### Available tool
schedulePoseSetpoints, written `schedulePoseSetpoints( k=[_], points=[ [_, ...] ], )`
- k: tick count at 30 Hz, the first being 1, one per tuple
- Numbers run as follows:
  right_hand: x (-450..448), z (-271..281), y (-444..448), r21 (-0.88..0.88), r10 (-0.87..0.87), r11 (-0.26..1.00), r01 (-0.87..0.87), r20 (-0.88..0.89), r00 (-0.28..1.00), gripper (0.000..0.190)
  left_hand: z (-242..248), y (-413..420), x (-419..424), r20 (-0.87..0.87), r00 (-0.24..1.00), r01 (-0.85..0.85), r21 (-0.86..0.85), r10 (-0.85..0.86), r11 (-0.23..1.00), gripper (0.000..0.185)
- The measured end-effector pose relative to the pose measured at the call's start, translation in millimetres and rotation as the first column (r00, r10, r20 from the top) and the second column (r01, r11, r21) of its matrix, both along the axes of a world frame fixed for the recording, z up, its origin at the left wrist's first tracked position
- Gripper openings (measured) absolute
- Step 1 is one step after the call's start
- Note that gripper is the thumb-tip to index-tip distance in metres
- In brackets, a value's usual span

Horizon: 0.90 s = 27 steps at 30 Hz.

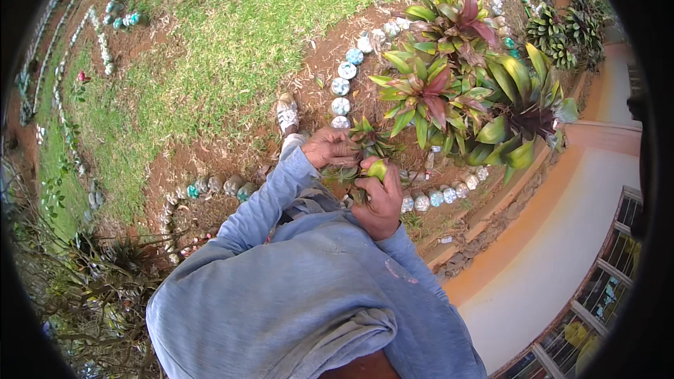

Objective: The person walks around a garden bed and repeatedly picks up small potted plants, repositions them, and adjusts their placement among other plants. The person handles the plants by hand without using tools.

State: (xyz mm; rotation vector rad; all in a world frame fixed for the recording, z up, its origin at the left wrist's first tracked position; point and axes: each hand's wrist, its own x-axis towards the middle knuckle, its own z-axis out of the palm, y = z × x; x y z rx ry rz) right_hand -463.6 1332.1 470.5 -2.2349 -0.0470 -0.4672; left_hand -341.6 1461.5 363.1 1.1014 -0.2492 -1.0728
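My left hand (330, 148) has its fingers pinched together at the edge of a small leafy plant (371, 137). What lies between those fingertips is mostly hidden, so I cannot tell whether they grip a leaf. Just below and to the right, my right hand (380, 200) holds a broad green leaf (377, 169) between thumb and fingers. More leaves of the plant show under and between both hands. Larger bromeliad-like plants (434, 89) with green and reddish leaves grow to the right of the hands.
Rows of upturned plastic bottles (340, 86) edge the soil bed; another bottle row (436, 198) curves at the right. A painted wall (568, 205) with barred windows (605, 284) rises at right. Grass (237, 37) spreads beyond my shoe (287, 110). Tangled branches (100, 289) lie lower left.
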Motion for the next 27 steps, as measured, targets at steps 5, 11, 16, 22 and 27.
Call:
schedulePoseSetpoints(
  k=[5,11,16,22,27],
  points=[
    [0,-7,11,-0.136,0.035,0.990,-0.035,-0.003,0.999,0.023,-7,38,50,0.187,0.962,-0.265,0.482,0.197,0.835,0.023],
    [20,-17,45,-0.401,0.206,0.881,-0.250,-0.150,0.967,0.016,75,20,67,0.151,0.984,-0.161,0.516,0.095,0.842,0.074],
    [40,-27,65,-0.596,0.334,0.714,-0.368,-0.173,0.927,0.020,112,-11,52,0.676,0.500,-0.132,0.677,-0.542,0.724,0.070],
    [59,-40,94,-0.545,0.330,0.635,-0.547,-0.449,0.830,0.023,101,-30,57,0.703,0.358,-0.245,0.706,-0.615,0.664,0.055],
    [73,-61,119,-0.534,0.315,0.645,-0.546,-0.465,0.827,0.027,76,-35,69,0.485,0.042,-0.411,0.805,-0.873,0.427,0.049]
  ],
)
